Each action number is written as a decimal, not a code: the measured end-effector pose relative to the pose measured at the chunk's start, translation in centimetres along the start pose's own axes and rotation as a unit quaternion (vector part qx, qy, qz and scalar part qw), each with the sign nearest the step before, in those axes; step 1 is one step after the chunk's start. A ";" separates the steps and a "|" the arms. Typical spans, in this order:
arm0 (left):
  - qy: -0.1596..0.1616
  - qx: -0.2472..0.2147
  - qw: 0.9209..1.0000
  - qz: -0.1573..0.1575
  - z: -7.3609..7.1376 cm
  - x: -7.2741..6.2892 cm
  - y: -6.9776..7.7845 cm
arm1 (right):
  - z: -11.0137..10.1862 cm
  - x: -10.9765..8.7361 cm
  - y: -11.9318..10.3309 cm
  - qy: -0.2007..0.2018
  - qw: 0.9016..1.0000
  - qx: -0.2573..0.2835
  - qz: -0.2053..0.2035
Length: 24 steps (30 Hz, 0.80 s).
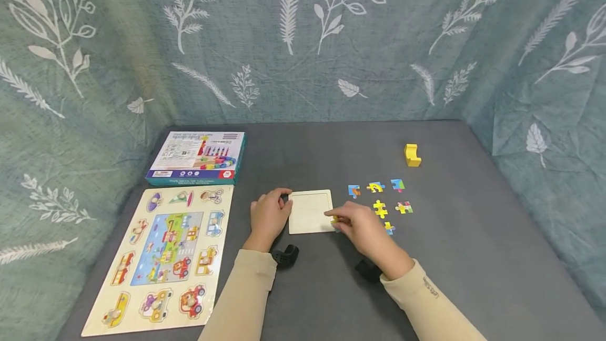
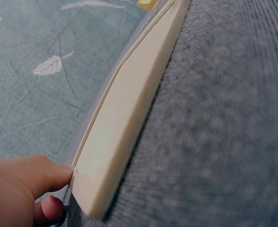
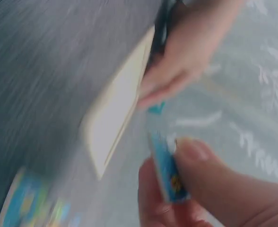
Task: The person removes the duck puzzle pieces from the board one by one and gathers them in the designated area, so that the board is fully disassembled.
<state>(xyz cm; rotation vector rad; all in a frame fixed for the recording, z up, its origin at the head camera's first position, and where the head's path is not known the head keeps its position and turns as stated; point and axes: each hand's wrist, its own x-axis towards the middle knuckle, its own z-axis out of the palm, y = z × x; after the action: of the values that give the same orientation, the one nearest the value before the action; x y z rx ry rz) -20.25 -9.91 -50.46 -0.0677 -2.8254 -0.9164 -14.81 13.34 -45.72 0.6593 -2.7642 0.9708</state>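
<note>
A small, pale wooden puzzle tray (image 1: 310,213) with a raised rim lies flat on the dark table. At its left edge is my left hand (image 1: 269,216), holding the tray by the upper left corner with thumb and fingers; the left wrist view shows a fingertip against the tray's rim (image 2: 99,111). My right hand (image 1: 362,225) is over the tray's right side and pinches a jigsaw piece (image 3: 166,168) between thumb and fingers. That piece is blue with a yellow mark, its rest covered by the fingers. Several loose jigsaw pieces (image 1: 380,208) lie to the right, one partly behind my right hand.
A large wooden vehicle puzzle board (image 1: 218,257) lies on the left. Behind it is a boxed toy set (image 1: 196,157). A yellow curved block (image 1: 412,156) stands at the back right. Patterned green cloth (image 1: 303,78) hangs around the table's back and sides.
</note>
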 end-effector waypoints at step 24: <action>-0.008 -0.009 1.000 0.001 0.0 -0.1 -0.3 | -7.4 -7.1 10.3 0.023 0.959 -0.007 0.281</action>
<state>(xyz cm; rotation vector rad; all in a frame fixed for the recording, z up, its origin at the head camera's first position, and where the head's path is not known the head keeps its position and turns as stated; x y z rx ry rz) -20.22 -10.17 -50.62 -0.0811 -2.8317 -0.9438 -13.15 27.62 -47.61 -0.1768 -2.9663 1.0309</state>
